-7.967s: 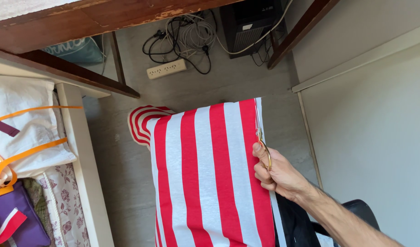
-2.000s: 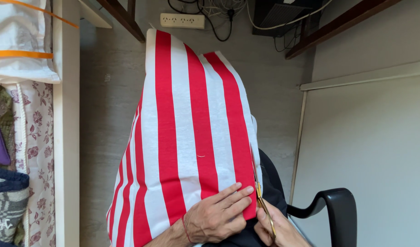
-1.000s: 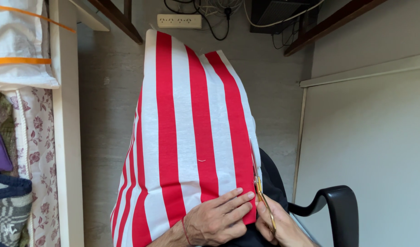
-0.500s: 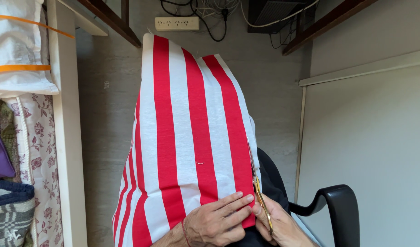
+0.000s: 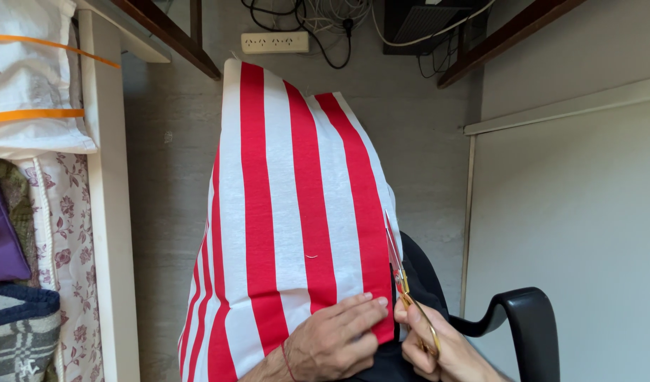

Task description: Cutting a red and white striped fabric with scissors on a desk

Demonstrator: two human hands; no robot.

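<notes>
1. The red-and-white striped fabric (image 5: 289, 212) fills the middle of the frame, running from near the top centre down to the bottom edge, hanging in front of the grey floor.
2. The left hand (image 5: 335, 343), at the lower centre, lies flat on the lower part of the fabric, fingers stretched out and pressing it down near its right edge.
3. The right hand (image 5: 438, 350), at the lower right of centre, is closed around the handles of gold-coloured scissors (image 5: 403, 276).
4. The scissor blades point up along the right edge of the fabric, just beside the left hand's fingertips; the blades look nearly closed on the cloth.
5. A black chair armrest (image 5: 523, 318) curves at the lower right.
6. A white power strip (image 5: 274, 42) with cables sits at the top centre.
7. White shelves (image 5: 109, 212) with folded textiles stand along the left edge.
</notes>
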